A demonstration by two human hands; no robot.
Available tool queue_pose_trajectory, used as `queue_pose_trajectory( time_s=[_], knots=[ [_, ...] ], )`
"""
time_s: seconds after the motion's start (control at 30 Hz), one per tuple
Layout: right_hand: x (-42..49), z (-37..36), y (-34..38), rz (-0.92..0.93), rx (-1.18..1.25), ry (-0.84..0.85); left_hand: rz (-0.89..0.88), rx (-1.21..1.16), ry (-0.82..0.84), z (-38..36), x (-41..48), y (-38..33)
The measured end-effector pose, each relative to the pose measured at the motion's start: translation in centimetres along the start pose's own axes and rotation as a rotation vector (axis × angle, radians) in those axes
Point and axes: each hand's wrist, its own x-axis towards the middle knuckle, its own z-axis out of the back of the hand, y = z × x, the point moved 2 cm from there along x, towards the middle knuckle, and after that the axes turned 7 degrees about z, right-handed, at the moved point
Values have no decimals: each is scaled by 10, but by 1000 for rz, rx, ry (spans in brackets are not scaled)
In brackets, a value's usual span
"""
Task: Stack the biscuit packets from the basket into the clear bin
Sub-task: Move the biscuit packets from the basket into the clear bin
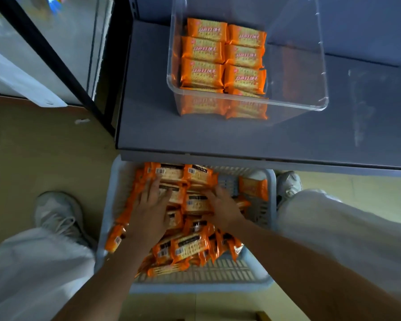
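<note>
A pale grey slatted basket (218, 272) on the floor between my feet holds a loose heap of orange biscuit packets (188, 247). My left hand (152, 206) lies flat on the heap's left side, fingers spread and pointing away from me. My right hand (222, 205) rests on the packets near the middle, fingers bent over one; whether it grips is unclear. On the grey shelf above stands the clear bin (294, 101). Its left half holds orange packets (222, 56) stacked in two neat columns, several layers deep.
The grey shelf (195, 135) overhangs the basket's far end. A black-framed glass door (56, 54) stands at the left. My white shoes (56, 214) flank the basket on the tan floor. The bin's right half shows bare bottom.
</note>
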Motion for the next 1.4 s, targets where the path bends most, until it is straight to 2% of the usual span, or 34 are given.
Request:
queue_pose_trajectory(
  time_s=[0.07,0.23,0.5,0.67,0.83,0.93,1.0,1.07,1.17,1.3,1.4],
  knots=[
    [4,-8,3,-25,-79,-35,9,-10,-13,-1,0,0],
    [4,-11,9,-62,-66,-184,14,-8,17,3,1,-1],
    [2,-7,10,-49,-225,-112,5,-40,47,9,-4,1],
    [-3,1,0,4,-158,-119,18,-28,85,17,-4,-1],
    [-15,21,-10,115,73,-168,24,-24,86,31,-5,-10],
    [-25,41,-8,156,295,-114,-62,-110,46,35,-6,-22],
    [-31,54,-7,119,513,-52,-112,-221,96,34,-7,-32],
    [-35,65,-5,85,672,18,-84,-401,138,32,-8,-38],
    [-37,73,-3,89,650,84,-35,-537,62,35,-9,-36],
    [-37,75,1,102,658,-1,101,-868,240,45,-15,-29],
    [-32,72,6,144,618,-59,228,-1004,340,49,-20,-23]
  ],
)
